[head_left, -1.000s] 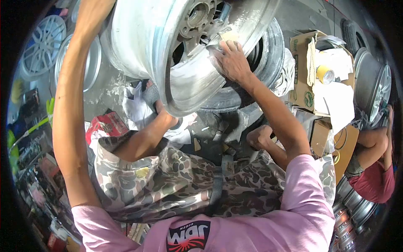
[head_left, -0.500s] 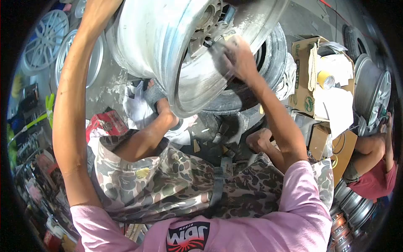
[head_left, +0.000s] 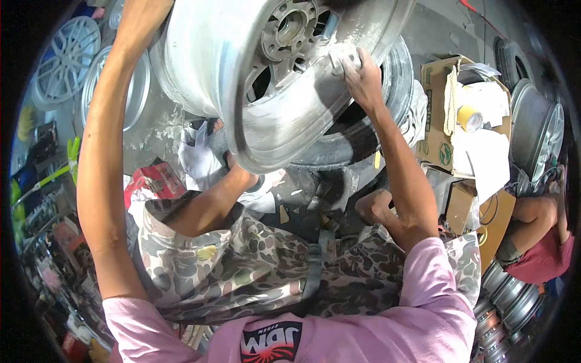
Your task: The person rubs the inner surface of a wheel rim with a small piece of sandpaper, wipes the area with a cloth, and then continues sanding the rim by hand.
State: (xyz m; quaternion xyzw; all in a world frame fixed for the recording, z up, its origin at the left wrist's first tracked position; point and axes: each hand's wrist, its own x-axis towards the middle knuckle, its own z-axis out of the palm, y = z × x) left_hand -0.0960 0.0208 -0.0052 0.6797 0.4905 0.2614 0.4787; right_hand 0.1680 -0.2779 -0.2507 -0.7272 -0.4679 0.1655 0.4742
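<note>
A large grey wheel rim (head_left: 200, 54) stands tilted before me, its whitish, dusty inner side and hub facing right. At the upper left, my left hand (head_left: 148, 7) rests against the rim's edge; its fingers run out of view at the top. My right hand (head_left: 365, 81) is inside the rim's lip with bent fingers, pressing a small grey piece like folded sandpaper (head_left: 342, 58) to the metal. Under the rim lies a black tyre (head_left: 396, 78).
To the right, a cardboard box (head_left: 436, 115) holds papers and a yellow tape roll (head_left: 469, 117). Further right are another wheel (head_left: 535, 127) and a seated person (head_left: 538, 242). More rims (head_left: 68, 60) lie at the left, near a red bag (head_left: 156, 180).
My right hand has moved from beside the hub outward to the right along the rim's inner face. The rim has shifted slightly left, showing more of its hub. My left hand stays about where it was.
</note>
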